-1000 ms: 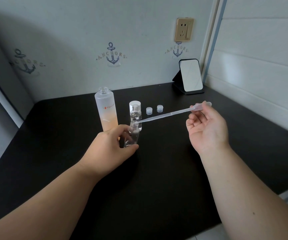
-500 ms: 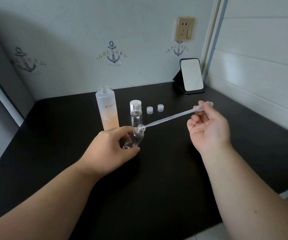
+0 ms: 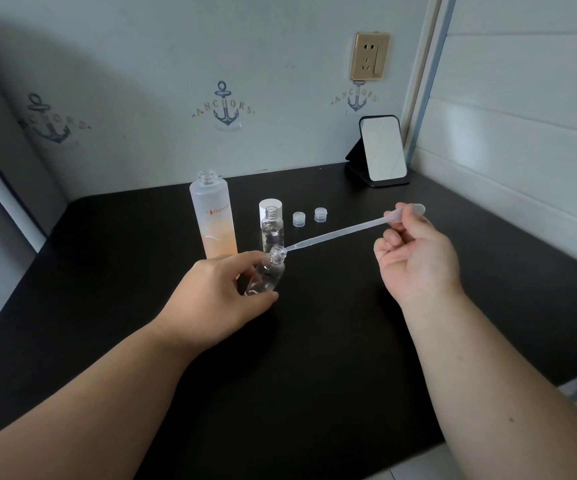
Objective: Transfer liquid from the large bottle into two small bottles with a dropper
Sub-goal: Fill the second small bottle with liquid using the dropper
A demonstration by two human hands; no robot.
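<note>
Two hands work over the middle of the black desk [image 3: 315,341]: the left hand [image 3: 217,292] grips a small bottle [image 3: 268,271], tilted, and the right hand [image 3: 415,258] pinches the bulb of a dropper [image 3: 342,232] whose tip sits at that bottle's mouth. Behind them, nearer the back edge, stand the big bottle [image 3: 214,216], open and partly full, and a second small bottle [image 3: 272,230], with two little caps [image 3: 309,217] beside it. A mirror [image 3: 382,150] stands in the back right corner.
</note>
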